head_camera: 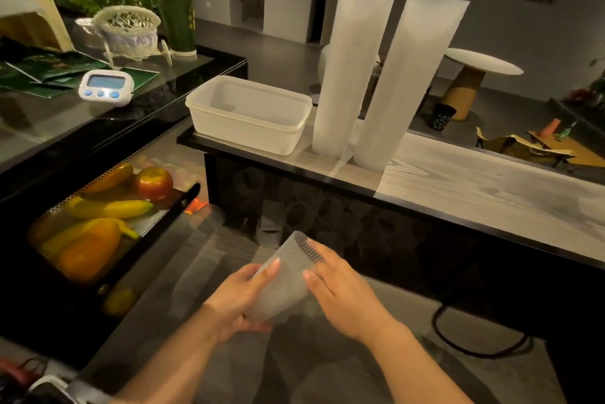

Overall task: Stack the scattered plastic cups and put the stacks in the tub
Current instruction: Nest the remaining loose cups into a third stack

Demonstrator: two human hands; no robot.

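Both hands, left hand [237,297] and right hand [343,290], grip a ribbed cup [284,276] with closed fingers, below the tub [209,115]. Nothing lies in the tub; two tall cup stacks [379,83] stand just right of it on the counter [474,181].

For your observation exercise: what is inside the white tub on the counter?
The tub looks empty; its bare floor shows, and no cups are in it. The near wall hides a strip of floor. Two tall cup stacks stand beside it.

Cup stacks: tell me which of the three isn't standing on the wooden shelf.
The short stack of cups, held tilted between the left hand and right hand. The two tall stacks stand on the shelf beside the tub.
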